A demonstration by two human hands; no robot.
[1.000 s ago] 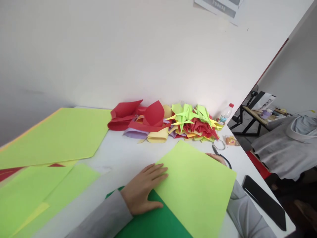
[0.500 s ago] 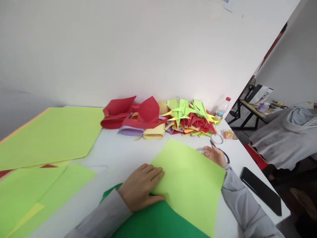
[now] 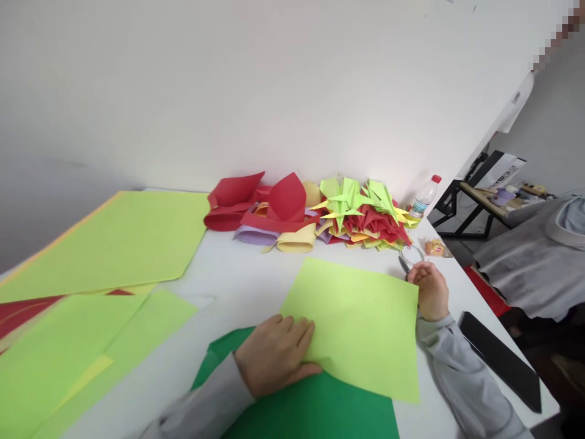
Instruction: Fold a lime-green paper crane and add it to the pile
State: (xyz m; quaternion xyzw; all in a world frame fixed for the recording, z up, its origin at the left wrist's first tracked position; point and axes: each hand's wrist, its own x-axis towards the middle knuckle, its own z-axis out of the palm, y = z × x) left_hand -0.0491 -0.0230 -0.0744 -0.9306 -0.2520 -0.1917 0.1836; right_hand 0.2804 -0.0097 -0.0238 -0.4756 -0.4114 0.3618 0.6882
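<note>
A light green sheet of paper (image 3: 356, 323) lies slantwise over a dark green sheet (image 3: 315, 408) in front of me. My left hand (image 3: 278, 353) presses on its left side, fingers on top and thumb stretched along the lower edge, where the paper buckles a little. At the upper right corner my right hand (image 3: 427, 289) has its fingers curled together and appears to pinch the corner; the fingertips are partly hidden. Close behind that hand a dark tool, seemingly scissors (image 3: 404, 264), is mostly covered.
Large light green sheets (image 3: 114, 244) are stacked at the left. Along the wall lie rolled red paper pieces (image 3: 287, 201) and a pile of folded paper shapes (image 3: 361, 213). A bottle (image 3: 425, 198), a roll of tape (image 3: 412, 254), a wrapped snack (image 3: 436, 248) and a black phone-like slab (image 3: 500, 360) stand at the right.
The light green sheet has turned, its right corner swinging up. My right hand's fingers have gone from spread to curled at that corner. The view has shifted slightly left.
</note>
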